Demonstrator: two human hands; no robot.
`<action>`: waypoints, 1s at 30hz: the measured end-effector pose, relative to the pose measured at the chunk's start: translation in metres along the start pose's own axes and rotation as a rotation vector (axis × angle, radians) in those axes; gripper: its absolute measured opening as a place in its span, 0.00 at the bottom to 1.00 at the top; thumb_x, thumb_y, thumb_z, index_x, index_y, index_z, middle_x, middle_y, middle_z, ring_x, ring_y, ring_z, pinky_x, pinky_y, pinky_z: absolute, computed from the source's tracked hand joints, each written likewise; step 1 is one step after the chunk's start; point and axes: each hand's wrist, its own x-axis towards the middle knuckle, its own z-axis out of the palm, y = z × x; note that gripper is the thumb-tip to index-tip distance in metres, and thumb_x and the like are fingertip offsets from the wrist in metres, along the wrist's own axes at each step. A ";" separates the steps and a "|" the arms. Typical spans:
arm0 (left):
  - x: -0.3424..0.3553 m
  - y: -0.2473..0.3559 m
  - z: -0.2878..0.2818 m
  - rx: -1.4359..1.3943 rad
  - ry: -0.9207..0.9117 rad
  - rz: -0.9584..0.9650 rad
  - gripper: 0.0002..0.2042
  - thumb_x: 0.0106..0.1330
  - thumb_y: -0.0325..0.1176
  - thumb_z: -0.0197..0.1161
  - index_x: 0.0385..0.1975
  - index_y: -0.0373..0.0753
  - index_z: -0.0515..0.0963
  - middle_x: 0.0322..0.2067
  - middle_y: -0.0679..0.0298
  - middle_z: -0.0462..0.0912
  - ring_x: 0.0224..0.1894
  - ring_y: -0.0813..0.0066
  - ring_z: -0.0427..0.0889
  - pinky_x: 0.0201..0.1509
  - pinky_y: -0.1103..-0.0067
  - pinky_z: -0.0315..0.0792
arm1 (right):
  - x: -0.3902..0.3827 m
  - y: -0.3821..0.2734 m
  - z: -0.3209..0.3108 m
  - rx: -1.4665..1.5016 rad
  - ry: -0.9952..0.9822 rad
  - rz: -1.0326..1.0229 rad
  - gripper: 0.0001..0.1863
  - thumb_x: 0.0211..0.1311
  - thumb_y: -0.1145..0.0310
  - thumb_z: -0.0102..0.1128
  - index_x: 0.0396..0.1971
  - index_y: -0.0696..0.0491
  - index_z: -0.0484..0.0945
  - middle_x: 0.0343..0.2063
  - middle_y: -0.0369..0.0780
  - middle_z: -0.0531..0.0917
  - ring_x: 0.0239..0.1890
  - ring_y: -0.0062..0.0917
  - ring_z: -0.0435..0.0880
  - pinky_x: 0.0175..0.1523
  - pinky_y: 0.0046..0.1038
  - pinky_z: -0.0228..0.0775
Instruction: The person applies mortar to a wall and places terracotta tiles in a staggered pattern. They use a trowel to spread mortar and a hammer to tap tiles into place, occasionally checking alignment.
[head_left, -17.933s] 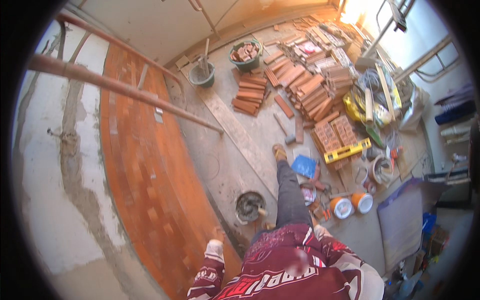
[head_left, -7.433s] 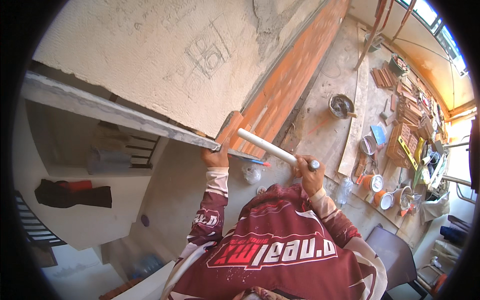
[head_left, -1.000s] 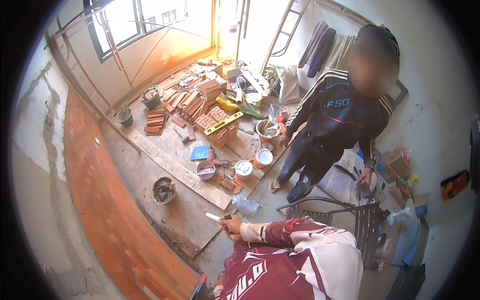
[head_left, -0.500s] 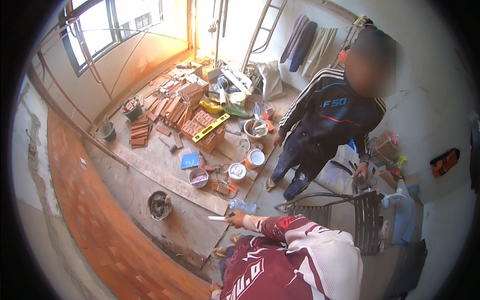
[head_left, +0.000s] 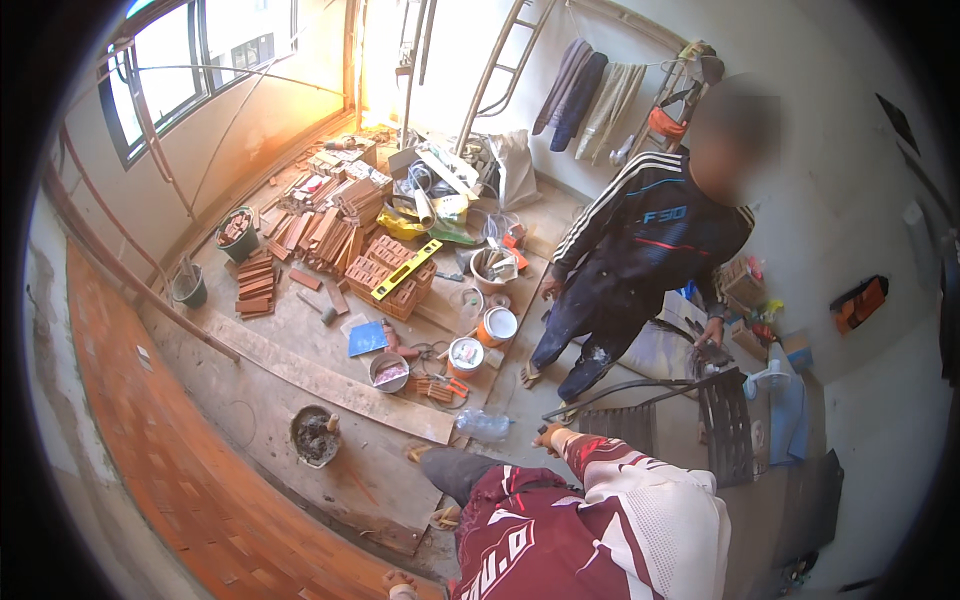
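Note:
My right hand [head_left: 550, 438] is at the end of my outstretched sleeve, beside the curved frame of a dark slatted chair [head_left: 728, 425]. Its fingers are curled, and a small dark thing seems to show at them; I cannot make out what it is. Low in view, my left hand [head_left: 401, 582] is near the brick-tiled wall [head_left: 190, 470], its fingers seemingly apart and nothing visible in them. Left of my feet stands a bucket of grey mortar [head_left: 312, 447] with a handle sticking out. A clear plastic bottle [head_left: 484, 425] lies on the floor past my knee.
A co-worker in a dark jacket [head_left: 655, 225] stands at the right, one hand over the chair. Brick tiles [head_left: 330, 220], a yellow level [head_left: 407, 269], a white-lidded pail [head_left: 466, 355] and a drill [head_left: 398, 342] lie ahead. A scaffold pole [head_left: 190, 330] slants along the left.
My right hand has moved right, toward the chair; the white stick it held no longer shows. My left hand has moved left. My leg shows more, and the view has shifted slightly.

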 end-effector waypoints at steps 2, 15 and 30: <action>0.008 0.000 0.000 -0.022 -0.015 -0.035 0.07 0.62 0.34 0.58 0.33 0.41 0.70 0.19 0.63 0.72 0.16 0.71 0.75 0.13 0.73 0.65 | 0.019 -0.023 0.019 -0.146 -0.129 -0.096 0.19 0.54 0.57 0.67 0.38 0.56 0.78 0.19 0.40 0.79 0.15 0.26 0.76 0.18 0.32 0.69; -0.056 0.064 0.025 -0.101 0.329 -0.034 0.13 0.55 0.35 0.62 0.38 0.37 0.79 0.25 0.60 0.82 0.21 0.72 0.80 0.28 0.74 0.76 | -0.090 -0.391 0.138 -0.202 -0.414 -1.093 0.11 0.51 0.68 0.62 0.29 0.61 0.78 0.19 0.40 0.79 0.15 0.25 0.78 0.22 0.27 0.71; -0.133 0.012 0.139 -0.353 0.544 -0.291 0.11 0.56 0.37 0.63 0.34 0.37 0.79 0.30 0.58 0.84 0.27 0.71 0.84 0.29 0.74 0.77 | -0.523 -0.568 0.158 0.497 -1.200 -1.738 0.13 0.68 0.64 0.53 0.37 0.60 0.75 0.27 0.42 0.81 0.19 0.20 0.77 0.19 0.17 0.68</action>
